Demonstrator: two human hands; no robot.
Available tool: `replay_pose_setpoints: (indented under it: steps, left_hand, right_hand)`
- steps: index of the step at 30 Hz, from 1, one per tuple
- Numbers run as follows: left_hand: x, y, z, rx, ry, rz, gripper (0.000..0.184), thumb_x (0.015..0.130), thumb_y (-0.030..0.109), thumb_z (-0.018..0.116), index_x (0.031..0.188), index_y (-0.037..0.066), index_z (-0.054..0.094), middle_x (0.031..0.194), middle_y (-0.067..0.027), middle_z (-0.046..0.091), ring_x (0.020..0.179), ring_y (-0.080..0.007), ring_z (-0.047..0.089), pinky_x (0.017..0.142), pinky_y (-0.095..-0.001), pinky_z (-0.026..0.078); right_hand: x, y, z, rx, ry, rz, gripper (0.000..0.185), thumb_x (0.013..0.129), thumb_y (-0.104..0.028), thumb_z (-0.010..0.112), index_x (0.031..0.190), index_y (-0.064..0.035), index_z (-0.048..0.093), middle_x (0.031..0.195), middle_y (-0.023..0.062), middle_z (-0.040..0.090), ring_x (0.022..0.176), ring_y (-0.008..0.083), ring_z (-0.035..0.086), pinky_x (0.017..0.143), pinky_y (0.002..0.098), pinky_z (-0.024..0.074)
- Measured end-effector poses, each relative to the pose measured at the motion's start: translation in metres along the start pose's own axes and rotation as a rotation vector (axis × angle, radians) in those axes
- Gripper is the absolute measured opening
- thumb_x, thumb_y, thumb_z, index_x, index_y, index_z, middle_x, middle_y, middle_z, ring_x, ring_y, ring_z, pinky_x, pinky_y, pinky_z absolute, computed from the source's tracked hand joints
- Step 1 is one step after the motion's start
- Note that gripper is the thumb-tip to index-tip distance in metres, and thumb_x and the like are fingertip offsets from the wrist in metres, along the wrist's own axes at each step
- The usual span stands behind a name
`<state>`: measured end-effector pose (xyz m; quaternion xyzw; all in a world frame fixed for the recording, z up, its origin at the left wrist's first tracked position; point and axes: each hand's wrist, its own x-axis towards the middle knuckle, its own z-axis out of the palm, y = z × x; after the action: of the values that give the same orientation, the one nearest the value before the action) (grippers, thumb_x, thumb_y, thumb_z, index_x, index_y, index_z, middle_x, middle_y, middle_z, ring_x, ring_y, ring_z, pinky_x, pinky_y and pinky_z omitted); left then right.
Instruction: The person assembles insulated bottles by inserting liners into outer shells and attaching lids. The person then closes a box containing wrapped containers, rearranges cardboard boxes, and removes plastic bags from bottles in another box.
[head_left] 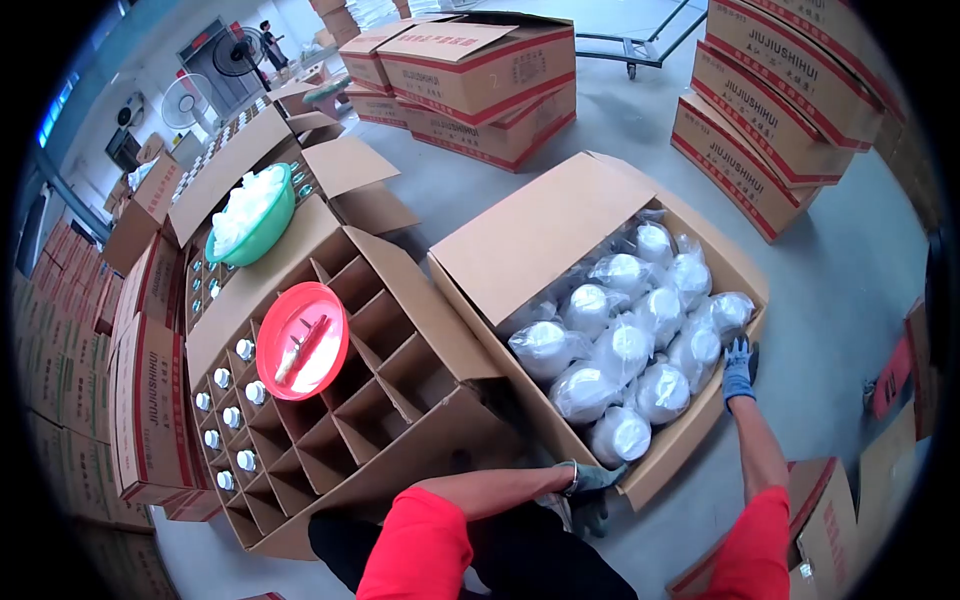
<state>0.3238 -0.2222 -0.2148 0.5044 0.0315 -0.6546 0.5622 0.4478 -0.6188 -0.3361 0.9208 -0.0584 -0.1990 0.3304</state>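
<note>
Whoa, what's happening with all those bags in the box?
A person in gloves has both hands at an open carton filled with white-topped things in clear plastic. The left hand is at its near corner, the right hand at its right side. Beside it, a divided carton has some white-capped bottles and a red bowl on top.

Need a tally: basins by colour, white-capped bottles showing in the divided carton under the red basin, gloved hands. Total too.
Red basin: 1
Green basin: 1
White-capped bottles: 8 visible; others may be hidden
Gloved hands, left hand and right hand: 2
Total: 12 visible
</note>
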Motion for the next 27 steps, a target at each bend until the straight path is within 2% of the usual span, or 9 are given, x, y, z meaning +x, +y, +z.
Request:
replay_pose_setpoints:
  steps: [3, 6, 8, 10, 15, 16, 19, 22, 27]
  left_hand:
    - [0.0, 0.038, -0.042, 0.496, 0.228, 0.449, 0.06, 0.09, 0.054, 0.051, 0.114, -0.001, 0.054, 0.103, -0.0167, 0.061, 0.094, -0.0276, 0.058, 0.089, -0.0396, 0.047]
    - [0.002, 0.076, -0.113, -0.058, 0.369, 0.42, 0.045, 0.097, 0.046, 0.04, 0.103, 0.006, 0.06, 0.087, -0.011, 0.066, 0.079, -0.0235, 0.065, 0.069, -0.0416, 0.052]
    - [-0.02, 0.101, -0.153, -0.306, 0.691, 0.487, 0.047, 0.099, 0.044, 0.037, 0.095, 0.006, 0.064, 0.08, -0.0098, 0.07, 0.063, -0.02, 0.068, 0.046, -0.0398, 0.052]
    - [-0.032, 0.101, -0.21, 0.755, 0.873, 0.089, 0.035, 0.095, 0.033, 0.048, 0.092, 0.005, 0.068, 0.082, -0.0118, 0.07, 0.059, -0.0192, 0.068, 0.041, -0.0345, 0.051]
    - [-0.033, 0.103, -0.228, 1.379, 1.07, 0.015, 0.043, 0.091, 0.04, 0.047, 0.095, 0.004, 0.07, 0.102, -0.0223, 0.066, 0.099, -0.0378, 0.064, 0.086, -0.0452, 0.051]
    - [-0.031, 0.099, -0.247, 1.34, 1.221, 0.182, 0.054, 0.086, 0.052, 0.05, 0.093, 0.002, 0.067, 0.094, -0.0245, 0.066, 0.089, -0.0393, 0.066, 0.079, -0.049, 0.051]
    - [-0.079, 0.136, -0.235, 1.204, 1.837, 0.571, 0.034, 0.089, 0.038, 0.058, 0.101, 0.005, 0.06, 0.082, -0.022, 0.066, 0.077, -0.0388, 0.066, 0.066, -0.0466, 0.053]
    - [-0.145, 0.186, -0.26, 1.248, 1.963, 0.791, 0.034, 0.091, 0.039, 0.054, 0.102, 0.007, 0.059, 0.084, -0.0187, 0.066, 0.075, -0.0377, 0.064, 0.07, -0.0459, 0.051]
    - [-0.165, 0.2, -0.335, 1.177, 2.187, 0.484, 0.059, 0.085, 0.049, 0.057, 0.127, 0.008, 0.049, 0.125, -0.016, 0.054, 0.109, -0.0358, 0.053, 0.082, -0.0522, 0.046]
  right_hand:
    - [-0.035, -0.016, -0.008, -0.039, 0.168, -0.027, 0.048, 0.092, -0.025, 0.042, 0.136, -0.0083, 0.044, 0.143, 0.0093, 0.043, 0.134, 0.0315, 0.037, 0.109, 0.0533, 0.0233]
    - [-0.162, -0.065, -0.114, 0.961, 0.374, -0.404, 0.022, 0.077, -0.021, 0.064, 0.095, -0.0069, 0.064, 0.089, 0.0192, 0.064, 0.086, 0.0355, 0.062, 0.08, 0.0462, 0.0473]
    - [-0.214, -0.137, -0.111, 1.004, 0.403, -0.521, 0.045, 0.074, -0.043, 0.068, 0.103, -0.0087, 0.064, 0.097, 0.0171, 0.062, 0.085, 0.0367, 0.06, 0.078, 0.0461, 0.0471]
    - [-0.243, -0.165, -0.152, 0.729, 0.224, -0.437, 0.05, 0.074, -0.049, 0.066, 0.104, -0.0093, 0.063, 0.103, 0.0182, 0.057, 0.091, 0.0366, 0.055, 0.083, 0.0471, 0.0427]
    - [-0.251, -0.192, -0.117, 0.698, 0.295, -0.402, 0.037, 0.074, -0.039, 0.066, 0.096, -0.0101, 0.062, 0.11, 0.0163, 0.051, 0.103, 0.0356, 0.047, 0.087, 0.0492, 0.0365]
    - [-0.253, -0.199, -0.104, 0.65, 0.35, -0.425, 0.031, 0.072, -0.034, 0.067, 0.093, -0.0108, 0.062, 0.112, 0.0148, 0.051, 0.105, 0.0351, 0.046, 0.087, 0.049, 0.0362]
    - [-0.268, -0.188, -0.112, 0.76, 0.472, -0.473, 0.025, 0.075, -0.027, 0.061, 0.09, -0.007, 0.063, 0.11, 0.0161, 0.052, 0.112, 0.0385, 0.044, 0.094, 0.0534, 0.0331]
    - [-0.273, -0.19, -0.082, 0.783, 0.562, -0.532, 0.029, 0.077, -0.031, 0.063, 0.089, -0.0053, 0.062, 0.105, 0.0162, 0.053, 0.107, 0.0378, 0.046, 0.091, 0.0545, 0.0351]
    - [-0.295, -0.166, -0.063, 0.845, 0.553, -0.537, 0.031, 0.075, -0.034, 0.069, 0.09, -0.0089, 0.058, 0.103, 0.0091, 0.054, 0.101, 0.0315, 0.048, 0.089, 0.0514, 0.0364]
